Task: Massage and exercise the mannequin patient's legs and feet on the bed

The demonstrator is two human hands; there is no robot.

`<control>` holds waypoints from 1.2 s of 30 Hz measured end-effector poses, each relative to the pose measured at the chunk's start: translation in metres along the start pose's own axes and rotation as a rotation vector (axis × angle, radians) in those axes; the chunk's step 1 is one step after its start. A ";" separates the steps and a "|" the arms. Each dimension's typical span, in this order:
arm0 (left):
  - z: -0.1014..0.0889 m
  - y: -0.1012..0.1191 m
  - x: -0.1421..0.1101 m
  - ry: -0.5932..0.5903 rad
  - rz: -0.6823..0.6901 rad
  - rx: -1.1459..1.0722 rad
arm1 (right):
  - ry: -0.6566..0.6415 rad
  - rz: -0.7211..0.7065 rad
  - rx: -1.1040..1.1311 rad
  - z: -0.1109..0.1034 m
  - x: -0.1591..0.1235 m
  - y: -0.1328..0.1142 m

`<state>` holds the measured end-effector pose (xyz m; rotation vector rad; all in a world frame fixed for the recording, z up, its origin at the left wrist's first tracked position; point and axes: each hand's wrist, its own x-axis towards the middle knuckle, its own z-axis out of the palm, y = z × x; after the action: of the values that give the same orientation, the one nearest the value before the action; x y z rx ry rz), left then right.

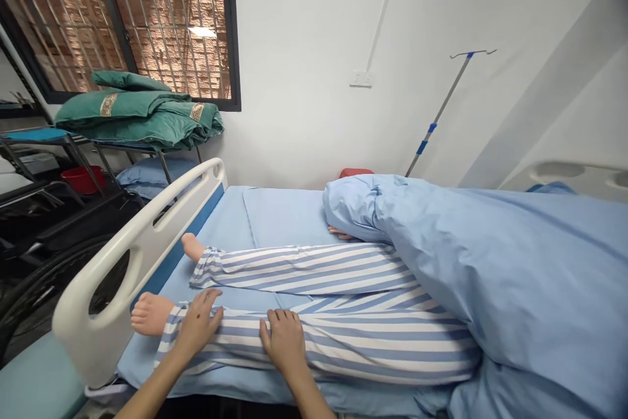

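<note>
A figure that looks like a care manikin lies on the bed in blue-and-white striped trousers (pixel 373 340), its bare feet toward the left end. My left hand (pixel 199 324) rests on the near lower leg just above the ankle, fingers spread. Farther up the same leg, around the shin, lies my right hand (pixel 284 337), fingers flat over the cloth and thumb apart. The near foot (pixel 151 314) points upward beside the footboard, and the far foot (pixel 192 247) shows past its cuff. A light blue quilt (pixel 530 275) is bunched over the upper body. Part of a manikin hand (pixel 342 233) shows under the quilt's edge.
The cream footboard (pixel 73 304) bounds the bed's left end; a wheelchair (pixel 59 236) stands beyond it. Green folded bedding (pixel 147 115) is stacked under the window. An IV pole (pixel 444 105) rises behind the bed. A red object (pixel 356 172) shows at the far edge.
</note>
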<state>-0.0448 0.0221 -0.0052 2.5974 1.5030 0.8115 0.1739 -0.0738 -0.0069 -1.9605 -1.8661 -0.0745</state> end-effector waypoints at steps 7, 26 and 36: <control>0.001 0.014 -0.046 -0.153 0.051 -0.106 | 0.016 0.009 0.011 -0.004 -0.002 -0.002; 0.014 0.004 -0.019 0.069 0.225 0.371 | 0.036 0.046 0.118 -0.004 0.000 0.004; 0.018 -0.003 -0.027 -0.008 0.288 0.590 | 0.051 0.041 0.082 -0.002 -0.001 0.003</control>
<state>-0.0498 0.0061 -0.0328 3.2895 1.5788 0.4027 0.1771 -0.0751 -0.0066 -1.9228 -1.7674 -0.0345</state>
